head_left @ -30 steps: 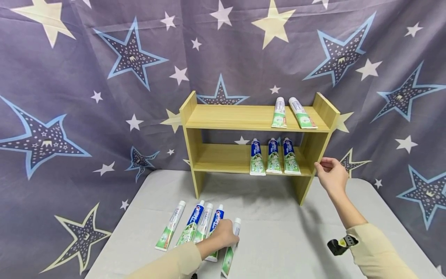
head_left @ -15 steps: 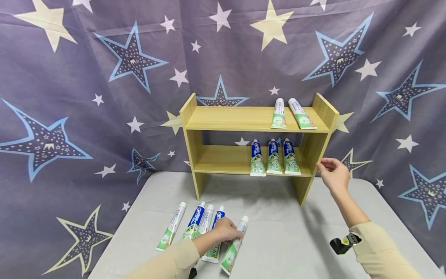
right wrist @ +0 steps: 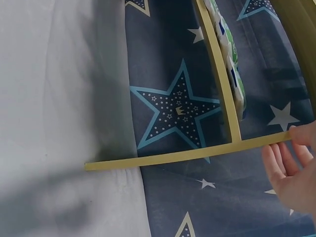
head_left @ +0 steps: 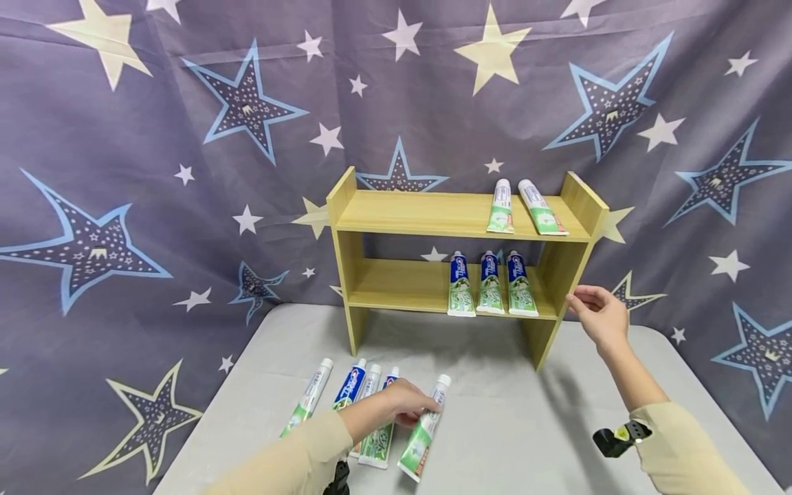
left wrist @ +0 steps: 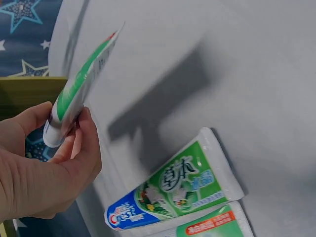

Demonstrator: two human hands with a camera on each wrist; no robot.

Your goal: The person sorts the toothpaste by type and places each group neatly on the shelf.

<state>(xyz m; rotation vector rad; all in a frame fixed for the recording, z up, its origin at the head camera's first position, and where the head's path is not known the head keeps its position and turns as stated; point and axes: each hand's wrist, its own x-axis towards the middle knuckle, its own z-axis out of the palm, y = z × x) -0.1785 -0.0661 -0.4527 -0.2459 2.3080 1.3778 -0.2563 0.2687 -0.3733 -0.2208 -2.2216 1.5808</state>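
Observation:
My left hand (head_left: 405, 401) pinches a white-and-green toothpaste tube (head_left: 424, 434) near its cap end. In the left wrist view that tube (left wrist: 79, 94) is held clear of the table, its shadow falling apart from it. Beside the hand lies a blue-and-green toothpaste tube (head_left: 377, 445), partly covered by the hand. My right hand (head_left: 600, 315) grips the front edge of the wooden shelf's right side panel (head_left: 572, 289); in the right wrist view thumb and fingers sit on either side of the panel (right wrist: 187, 155).
Left of the hand lie more tubes, among them a white-and-green tube (head_left: 309, 395) and a blue one (head_left: 350, 385). The two-tier shelf (head_left: 396, 285) holds two white-and-green tubes (head_left: 501, 206) on top and three blue-and-green tubes (head_left: 460, 285) below. A starry curtain (head_left: 204, 172) hangs behind.
My left hand has lifted the white-and-green tube and moved it slightly right and toward the shelf, away from the other tubes. The right hand keeps its grip on the shelf panel.

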